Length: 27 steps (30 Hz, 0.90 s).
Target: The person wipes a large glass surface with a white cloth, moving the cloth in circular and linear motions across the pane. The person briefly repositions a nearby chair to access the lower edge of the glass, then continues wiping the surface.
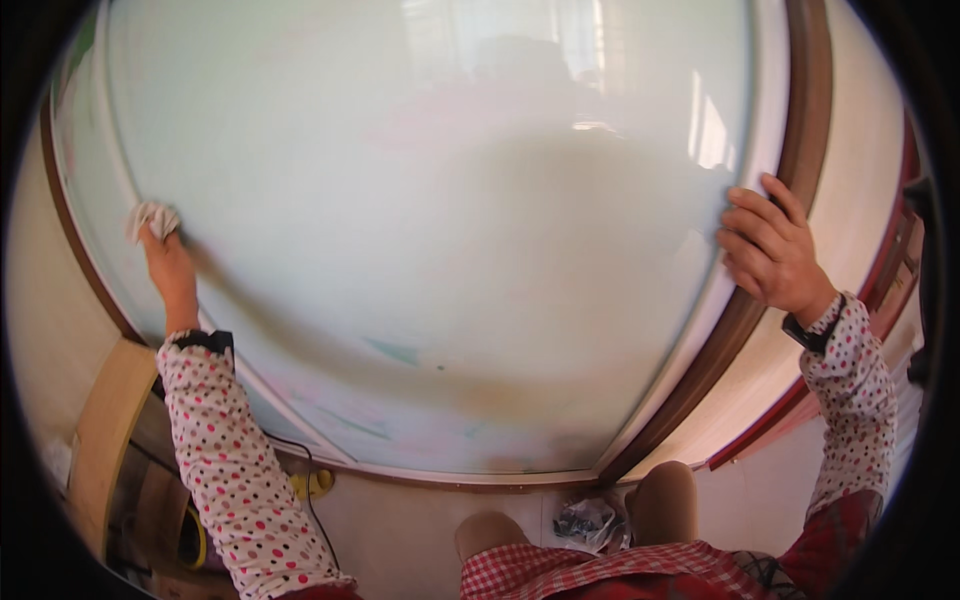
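A crumpled pale cloth point(152, 219) is in the grip of my left hand point(171, 274), pressed against the white frame strip point(112, 142) on the left of a large glossy panel point(420, 247). The panel looks like frosted glass, with faint pink and green patterns and window reflections. On the far side, my right hand point(772, 244) rests its fingers on the panel's white right frame point(694, 330), beside the brown wooden trim point(806, 112). No object shows in that hand, though its palm is turned out of sight.
A wooden shelf unit point(112, 442) stands at the lower left. A black cable point(311, 480) runs past a yellow item point(313, 484) on the floor point(397, 517). Near my knees lies a clear plastic bag point(589, 523) with dark contents. A red-edged surface point(757, 435) is at the right.
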{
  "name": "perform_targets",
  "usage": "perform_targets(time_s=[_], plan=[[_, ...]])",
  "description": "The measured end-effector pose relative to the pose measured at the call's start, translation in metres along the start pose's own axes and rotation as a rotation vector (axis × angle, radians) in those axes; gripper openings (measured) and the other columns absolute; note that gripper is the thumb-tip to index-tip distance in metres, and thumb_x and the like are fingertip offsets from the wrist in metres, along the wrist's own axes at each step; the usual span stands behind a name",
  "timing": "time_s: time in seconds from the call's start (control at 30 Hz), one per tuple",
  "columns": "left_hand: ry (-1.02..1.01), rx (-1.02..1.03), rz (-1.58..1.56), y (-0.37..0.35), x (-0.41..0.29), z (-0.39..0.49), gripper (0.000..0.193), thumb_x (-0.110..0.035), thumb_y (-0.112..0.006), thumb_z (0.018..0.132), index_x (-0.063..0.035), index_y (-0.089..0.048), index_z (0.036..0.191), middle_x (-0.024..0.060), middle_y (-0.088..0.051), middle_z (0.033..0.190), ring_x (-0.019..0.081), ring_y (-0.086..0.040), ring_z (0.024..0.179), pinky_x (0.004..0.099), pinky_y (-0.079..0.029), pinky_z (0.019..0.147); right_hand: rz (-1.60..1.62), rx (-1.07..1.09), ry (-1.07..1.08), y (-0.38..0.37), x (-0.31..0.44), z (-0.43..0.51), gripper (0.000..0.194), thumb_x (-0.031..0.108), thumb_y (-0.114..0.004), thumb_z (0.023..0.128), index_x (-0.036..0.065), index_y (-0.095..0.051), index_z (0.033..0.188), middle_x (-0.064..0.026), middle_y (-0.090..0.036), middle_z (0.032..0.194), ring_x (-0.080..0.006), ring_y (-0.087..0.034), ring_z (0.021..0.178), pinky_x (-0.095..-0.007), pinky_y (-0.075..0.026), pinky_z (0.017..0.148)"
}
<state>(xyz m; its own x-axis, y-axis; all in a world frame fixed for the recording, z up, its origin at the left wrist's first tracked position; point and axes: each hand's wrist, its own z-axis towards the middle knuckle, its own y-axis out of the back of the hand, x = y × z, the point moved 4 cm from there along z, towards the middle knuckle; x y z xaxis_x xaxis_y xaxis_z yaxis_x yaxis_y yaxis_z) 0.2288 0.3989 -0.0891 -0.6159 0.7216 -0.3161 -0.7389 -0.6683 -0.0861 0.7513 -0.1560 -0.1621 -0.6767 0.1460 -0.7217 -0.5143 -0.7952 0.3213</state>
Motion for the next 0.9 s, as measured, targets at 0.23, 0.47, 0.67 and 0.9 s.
perform_targets(time_s=[0.23, 0.47, 0.67, 0.9], plan=[[0.094, -0.002, -0.373, -0.015, -0.096, 0.010, 0.027, -0.008, -0.050, 0.103, -0.0020, -0.057, 0.128, 0.0130, -0.064, 0.122, 0.0245, -0.061, 0.111, 0.0337, -0.046, 0.100, 0.049, 0.035, 0.030, -0.015, 0.003, 0.058, 0.017, 0.013, -0.071, 0.079, 0.007, -0.070, 0.094, -0.0060, -0.065, 0.112, -0.0230, -0.058, 0.128, -0.0512, -0.038, 0.119], [-0.742, -0.051, -0.507, 0.003, -0.420, 0.025, 0.026, 0.011, -0.058, 0.089, -0.0042, -0.060, 0.110, 0.0113, -0.064, 0.118, 0.0385, -0.056, 0.122, 0.0417, -0.046, 0.103, 0.069, -0.045, 0.065, 0.027, -0.004, 0.088, 0.010, 0.016, -0.071, 0.082, 0.009, -0.066, 0.089, -0.0042, -0.062, 0.108, -0.0224, -0.056, 0.128, -0.0495, -0.035, 0.121], [-0.842, -0.055, -0.443, 0.021, -0.506, 0.012, 0.031, 0.005, -0.063, 0.084, -0.0061, -0.060, 0.113, 0.0088, -0.059, 0.142, 0.0444, -0.042, 0.142, 0.0508, -0.037, 0.115, 0.055, -0.071, 0.126, 0.049, 0.024, 0.172, 0.013, 0.015, -0.070, 0.081, 0.007, -0.069, 0.093, -0.0055, -0.064, 0.108, -0.0237, -0.057, 0.126, -0.0508, -0.037, 0.120], [-0.906, -0.152, -0.424, 0.038, -0.466, 0.005, 0.021, -0.008, -0.066, 0.085, -0.0089, -0.063, 0.106, 0.0120, -0.062, 0.134, 0.0440, -0.047, 0.137, 0.0577, -0.039, 0.112, 0.034, -0.037, 0.071, 0.085, 0.037, 0.195, 0.014, 0.010, -0.071, 0.080, 0.007, -0.069, 0.094, -0.0048, -0.066, 0.113, -0.0229, -0.059, 0.125, -0.0507, -0.038, 0.119]])
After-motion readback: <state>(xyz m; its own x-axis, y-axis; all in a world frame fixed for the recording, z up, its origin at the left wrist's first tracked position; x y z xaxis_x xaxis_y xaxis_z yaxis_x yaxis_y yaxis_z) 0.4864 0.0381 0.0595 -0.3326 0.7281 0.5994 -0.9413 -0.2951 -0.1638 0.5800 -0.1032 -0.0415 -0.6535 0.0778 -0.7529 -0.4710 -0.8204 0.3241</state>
